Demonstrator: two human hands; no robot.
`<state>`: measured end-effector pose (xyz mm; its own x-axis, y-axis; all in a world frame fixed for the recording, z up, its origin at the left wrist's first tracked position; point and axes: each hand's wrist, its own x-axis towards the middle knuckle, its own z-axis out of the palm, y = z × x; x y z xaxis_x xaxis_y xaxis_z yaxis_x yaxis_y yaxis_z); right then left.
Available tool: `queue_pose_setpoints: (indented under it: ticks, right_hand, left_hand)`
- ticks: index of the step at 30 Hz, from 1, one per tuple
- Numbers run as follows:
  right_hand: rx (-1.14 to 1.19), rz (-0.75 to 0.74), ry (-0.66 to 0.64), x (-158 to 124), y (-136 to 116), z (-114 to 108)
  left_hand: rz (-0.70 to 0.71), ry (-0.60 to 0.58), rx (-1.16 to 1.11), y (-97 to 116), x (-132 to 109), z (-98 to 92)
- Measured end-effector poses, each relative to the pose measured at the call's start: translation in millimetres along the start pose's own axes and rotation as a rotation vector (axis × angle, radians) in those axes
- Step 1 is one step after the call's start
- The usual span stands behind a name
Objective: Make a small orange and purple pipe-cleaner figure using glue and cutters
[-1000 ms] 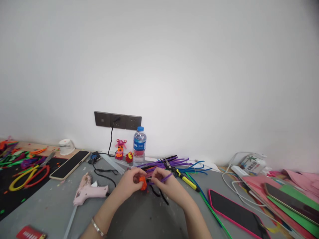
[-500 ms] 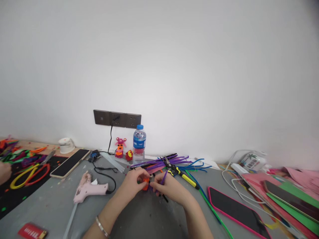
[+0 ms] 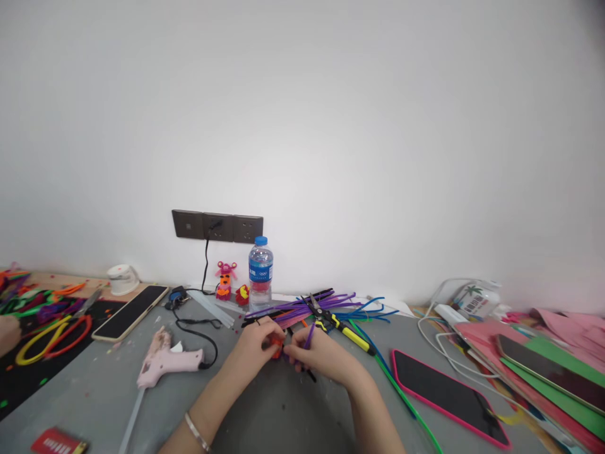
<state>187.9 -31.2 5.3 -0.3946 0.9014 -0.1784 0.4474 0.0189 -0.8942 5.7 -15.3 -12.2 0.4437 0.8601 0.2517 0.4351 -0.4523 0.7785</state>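
My left hand (image 3: 261,343) is closed on a small orange pipe-cleaner piece (image 3: 276,349), mostly covered by the fingers. Close beside it, my right hand (image 3: 314,353) pinches a purple pipe cleaner (image 3: 309,336), whose upper end sticks up past the knuckles. The two hands nearly meet over the grey table. Just behind them lie yellow-and-black pliers (image 3: 338,325) with jaws apart, on a bundle of purple pipe cleaners (image 3: 290,309). Blue pipe cleaners (image 3: 373,311) fan out to the right. A short black piece (image 3: 311,376) lies under my right hand.
A water bottle (image 3: 261,271) and a small pink-orange figure (image 3: 225,280) stand by the wall. At left are a pink glue gun (image 3: 167,360), a phone (image 3: 132,312) and another person's hand (image 3: 8,334). A pink-cased phone (image 3: 449,397) and coloured sheets (image 3: 558,372) lie right.
The view has shifted slightly, so the surroundings sit a little further left. My hands keep nearly the same grip and place.
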Motion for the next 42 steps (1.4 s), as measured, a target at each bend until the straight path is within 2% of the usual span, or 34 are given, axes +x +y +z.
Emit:
queue_pose_setpoints:
  ticks: [4,7,14,19,22,24,26,30,42]
  right_hand:
    - [0.016,0.008,0.014,-0.5,-1.6,-3.8]
    - [0.000,-0.004,0.071,-1.0,1.0,-9.1]
    - [0.003,-0.086,0.186,3.4,8.7,-14.0]
    - [0.020,-0.191,0.247,7.3,2.1,-11.0]
    - [-0.006,-0.205,0.289,8.1,-2.3,-10.1]
    - [-0.020,-0.206,0.278,7.9,-3.8,-9.1]
    - [-0.006,-0.192,0.213,7.7,-4.1,-6.6]
    - [0.017,-0.073,0.086,8.7,-0.9,1.8]
    - [0.010,-0.029,0.051,10.7,1.8,7.8]
  left_hand:
    - [0.007,-0.009,0.026,1.5,0.9,2.5]
    - [-0.001,-0.019,0.019,1.6,0.5,2.5]
    - [-0.078,-0.055,-0.240,-11.3,-1.6,-9.2]
    - [-0.097,-0.083,-0.130,-14.4,-2.7,-19.9]
    - [-0.173,-0.093,-0.143,-11.3,-3.5,-27.5]
    - [-0.206,-0.092,-0.160,-8.8,-4.2,-33.1]
    - [-0.201,-0.073,-0.155,-7.3,-5.0,-37.6]
    - [-0.190,-0.061,-0.112,-9.9,-5.7,-38.3]
    - [-0.107,-0.091,0.065,-15.0,-5.8,-31.1]
